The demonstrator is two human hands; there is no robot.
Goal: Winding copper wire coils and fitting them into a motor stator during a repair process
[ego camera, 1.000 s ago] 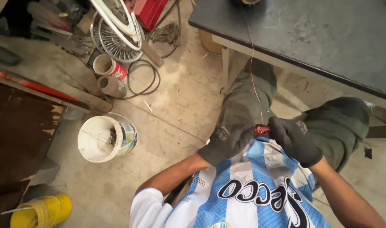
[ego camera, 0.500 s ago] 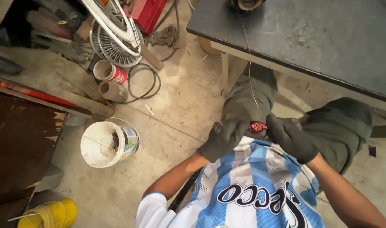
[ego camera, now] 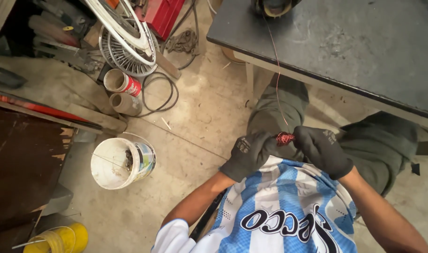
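A dusty concrete floor [ego camera: 195, 117] runs under a dark worktable [ego camera: 364, 47] and white bucket [ego camera: 122, 161].

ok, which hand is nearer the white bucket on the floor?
Left. The left hand is on the bucket's side of the red wire coil both hands hold at the lap; the right hand sits beyond the coil, farther from it.

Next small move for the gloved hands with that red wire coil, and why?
Probably another turn of winding: the left hand and right hand, both in dark gloves, pinch the small red copper-wire coil between them, and the thin reddish wire strand runs up, unwound, to the dark grey tabletop.
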